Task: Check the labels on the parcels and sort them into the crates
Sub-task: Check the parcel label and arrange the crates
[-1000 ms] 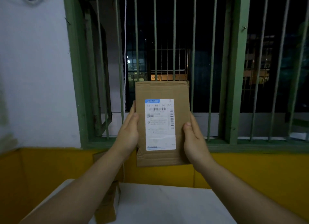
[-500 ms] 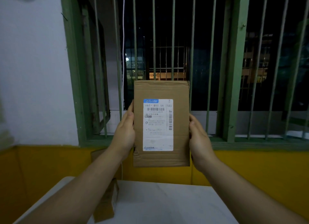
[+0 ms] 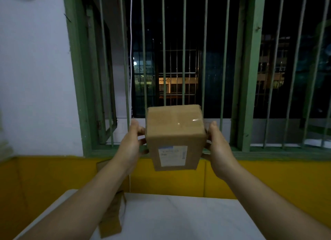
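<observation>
I have the parcel up in front of me between both hands, held in the air at about 12 o'clock from the white table, in front of the barred window. My left hand presses its left side, thumb near the top edge and fingers curled round behind; my right hand does the same on the right side. The box is tipped so its taped top shows, and the white label on the near face slants away below, too blurred to read.

It looks like a stiff cardboard box that keeps its corners square under my grip, and two hands hold it level without strain, so I judge it fairly light. The glossy tape across the top may be slick, so the bare cardboard sides are the better hold. Another brown parcel lies on the table at 9 o'clock, partly behind my left forearm. I see no crates.
</observation>
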Motion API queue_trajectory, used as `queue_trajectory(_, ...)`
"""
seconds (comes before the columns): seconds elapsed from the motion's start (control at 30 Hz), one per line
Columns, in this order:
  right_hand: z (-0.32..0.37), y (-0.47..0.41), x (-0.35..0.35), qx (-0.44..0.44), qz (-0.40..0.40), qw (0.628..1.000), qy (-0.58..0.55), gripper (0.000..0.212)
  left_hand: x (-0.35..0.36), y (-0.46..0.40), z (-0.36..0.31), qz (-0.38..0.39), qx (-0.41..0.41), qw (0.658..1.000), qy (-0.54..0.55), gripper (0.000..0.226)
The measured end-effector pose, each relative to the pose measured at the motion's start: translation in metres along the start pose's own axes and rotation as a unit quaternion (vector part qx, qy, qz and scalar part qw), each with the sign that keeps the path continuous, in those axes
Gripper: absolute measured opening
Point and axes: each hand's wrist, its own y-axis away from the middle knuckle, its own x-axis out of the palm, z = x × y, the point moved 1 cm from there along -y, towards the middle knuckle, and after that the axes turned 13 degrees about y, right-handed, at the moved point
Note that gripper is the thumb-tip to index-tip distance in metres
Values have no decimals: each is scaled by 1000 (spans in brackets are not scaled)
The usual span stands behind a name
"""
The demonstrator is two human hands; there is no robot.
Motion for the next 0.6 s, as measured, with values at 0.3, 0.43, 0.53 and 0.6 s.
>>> queue_trajectory(0.3,2,7,-3,-59,2,998,21,15,-1,3,3,9,57,996,-62,8)
queue_trajectory(0.43,0,6,-2,-67,9,998,9,15,-2,3,2,14,64,996,-54,8)
queue_trajectory(0.53,-1,4,-1,-69,-3,998,6,20,-2,2,3,-2,67,996,-50,17)
queue_trajectory(0.6,-3,1,1,-62,-21,998,2,26,-3,0,4,-13,67,997,-38,26)
